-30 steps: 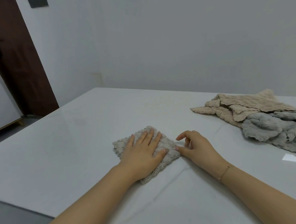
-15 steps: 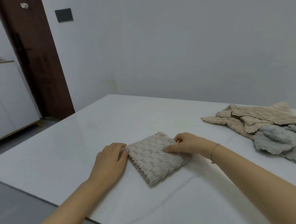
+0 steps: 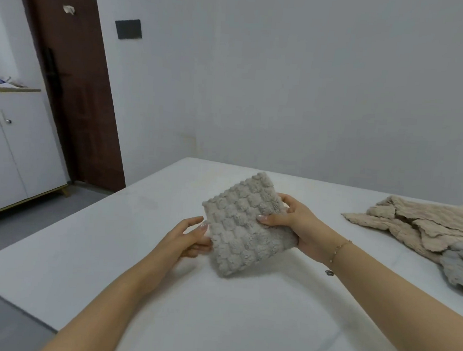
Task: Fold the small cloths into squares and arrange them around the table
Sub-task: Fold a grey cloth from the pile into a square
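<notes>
While it hangs tilted above the pale, smooth worktop [image 3: 242, 313], the folded cloth [image 3: 242, 225] shows itself well: a thick, roughly square pad of grey-beige fleece, its face quilted into rows of soft rounded bumps, corners blunt and plump. Right hand [image 3: 295, 223] has it by the right edge, thumb laid across the front face and fingers curled round behind, a firm grip on the layered side. Left hand [image 3: 190, 235] is at the opposite edge, fingers only loosely bent, fingertips [image 3: 203, 227] touching the cloth's left margin low down; whether it is actually pinching the fabric I cannot tell. A thin chain bracelet [image 3: 338, 251] sits on the right wrist, with a small charm dangling below it. Over at the right side of the worktop, well apart from the held piece, lies a rumpled heap of unfolded cloths [image 3: 418, 229]: beige ones with a waffled, scalloped-edge weave spread on top and toward the left, a fluffy blue-grey one [image 3: 462, 265] bunched at the near right. Behind, a plain white wall, a dark square plate [image 3: 128, 29] fixed to it, a dark brown wooden door [image 3: 75, 82], and a white two-door cabinet [image 3: 15, 149] with small round knobs on the left.
</notes>
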`<state>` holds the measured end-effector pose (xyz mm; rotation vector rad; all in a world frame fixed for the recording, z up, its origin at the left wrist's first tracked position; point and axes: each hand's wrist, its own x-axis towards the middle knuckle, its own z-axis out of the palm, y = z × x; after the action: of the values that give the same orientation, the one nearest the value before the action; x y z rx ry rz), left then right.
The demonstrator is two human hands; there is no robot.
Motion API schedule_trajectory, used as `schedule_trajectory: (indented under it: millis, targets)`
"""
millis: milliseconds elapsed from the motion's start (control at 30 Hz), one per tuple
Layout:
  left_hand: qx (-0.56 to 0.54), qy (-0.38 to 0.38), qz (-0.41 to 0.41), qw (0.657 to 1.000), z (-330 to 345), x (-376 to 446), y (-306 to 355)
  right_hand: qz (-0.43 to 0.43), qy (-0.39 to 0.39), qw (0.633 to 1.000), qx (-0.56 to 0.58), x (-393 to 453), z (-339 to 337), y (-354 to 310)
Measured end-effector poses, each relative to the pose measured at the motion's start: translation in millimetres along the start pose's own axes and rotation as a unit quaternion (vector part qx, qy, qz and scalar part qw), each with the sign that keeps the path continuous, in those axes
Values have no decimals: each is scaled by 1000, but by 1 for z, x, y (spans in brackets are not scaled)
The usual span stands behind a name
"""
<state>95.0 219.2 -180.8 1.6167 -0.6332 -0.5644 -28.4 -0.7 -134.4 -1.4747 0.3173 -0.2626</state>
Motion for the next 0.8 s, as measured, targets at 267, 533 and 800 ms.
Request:
schedule_trajectory:
  millis: [267,533,800]
  targets:
    - [-335,-23,-21,942,-53,36,-11,-6,0,996,85,71,85,5]
    - [-323,170,6,931,-120,85,-22,52,22,990,133,153,144,29]
    - [-271,231,16,934,-163,127,-32,29,121,983,137,212,167,59]
